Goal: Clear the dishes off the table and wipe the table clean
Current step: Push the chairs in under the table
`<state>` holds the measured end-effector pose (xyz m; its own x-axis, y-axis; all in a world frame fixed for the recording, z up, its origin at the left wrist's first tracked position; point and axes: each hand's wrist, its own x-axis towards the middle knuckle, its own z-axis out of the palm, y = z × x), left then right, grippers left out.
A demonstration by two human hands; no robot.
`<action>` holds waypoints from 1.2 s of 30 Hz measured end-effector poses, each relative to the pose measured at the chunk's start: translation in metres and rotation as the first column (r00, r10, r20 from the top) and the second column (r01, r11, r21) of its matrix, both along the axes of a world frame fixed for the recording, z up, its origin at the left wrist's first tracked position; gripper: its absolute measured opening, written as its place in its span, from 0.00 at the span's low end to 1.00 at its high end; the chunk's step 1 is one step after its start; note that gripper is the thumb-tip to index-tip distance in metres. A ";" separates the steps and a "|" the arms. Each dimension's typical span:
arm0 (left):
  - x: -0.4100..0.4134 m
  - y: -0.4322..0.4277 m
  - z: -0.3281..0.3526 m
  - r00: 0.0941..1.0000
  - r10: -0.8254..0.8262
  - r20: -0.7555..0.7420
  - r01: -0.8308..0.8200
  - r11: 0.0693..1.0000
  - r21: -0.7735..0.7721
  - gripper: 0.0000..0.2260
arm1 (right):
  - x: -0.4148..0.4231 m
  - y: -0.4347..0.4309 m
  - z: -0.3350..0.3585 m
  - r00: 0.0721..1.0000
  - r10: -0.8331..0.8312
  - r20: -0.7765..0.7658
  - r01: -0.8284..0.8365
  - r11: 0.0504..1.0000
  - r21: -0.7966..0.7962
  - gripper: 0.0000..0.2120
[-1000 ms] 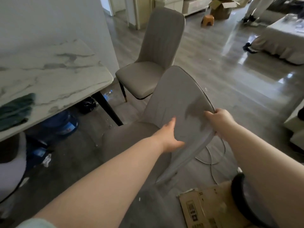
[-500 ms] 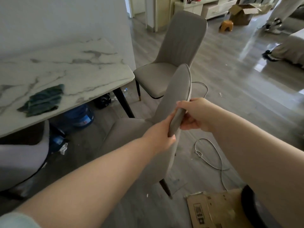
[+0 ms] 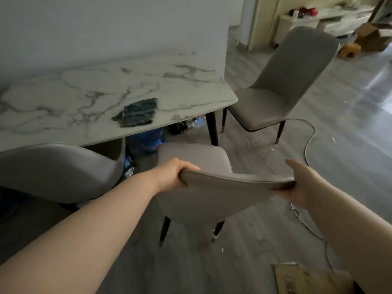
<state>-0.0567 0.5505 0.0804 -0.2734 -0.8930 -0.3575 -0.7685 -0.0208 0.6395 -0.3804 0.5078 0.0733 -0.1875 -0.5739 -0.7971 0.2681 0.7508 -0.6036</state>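
- The left hand (image 3: pixel 174 175) and right hand (image 3: pixel 301 185) each grip a top corner of the grey chair (image 3: pixel 222 192), fingers curled round the backrest edge.
- The green cloth (image 3: pixel 136 112) lies on the marble table (image 3: pixel 63 96), well beyond both hands (neither touches it).
- The print on the cardboard (image 3: pixel 297 276) is unreadable.
- The chair was edge-on a moment ago and now faces the table.

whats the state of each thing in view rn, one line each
middle chair, facing table, seat not tucked under
left hand, grips its backrest top, left end
right hand, grips the right end
cloth, bunched, near front edge, untouched
table, cloth on it, no dishes in view
far chair, upright at table's end, unoccupied
left chair, backrest by the table edge
cable, loose on floor
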 end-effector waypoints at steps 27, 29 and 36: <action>0.143 0.094 -0.038 -0.311 0.922 -0.228 -0.756 -0.095 0.647 0.12 | 0.158 0.019 -0.046 0.861 0.320 0.396 -0.395 0.910 0.123 0.09; 0.130 0.092 -0.035 -0.317 0.917 -0.242 -0.731 -0.074 0.678 0.08 | 0.156 0.016 -0.046 0.840 0.320 0.439 -0.401 0.910 0.103 0.09; 0.105 0.048 -0.041 -0.416 0.830 -0.372 -0.722 -0.053 0.690 0.03 | 0.148 -0.051 -0.044 0.848 0.322 0.422 -0.363 0.932 0.019 0.07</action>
<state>0.0483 0.5982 0.0394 0.5609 -0.3779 -0.7365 0.6884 -0.2812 0.6686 -0.2322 0.4571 0.0298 0.3579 -0.4600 -0.8126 0.1881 0.8879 -0.4198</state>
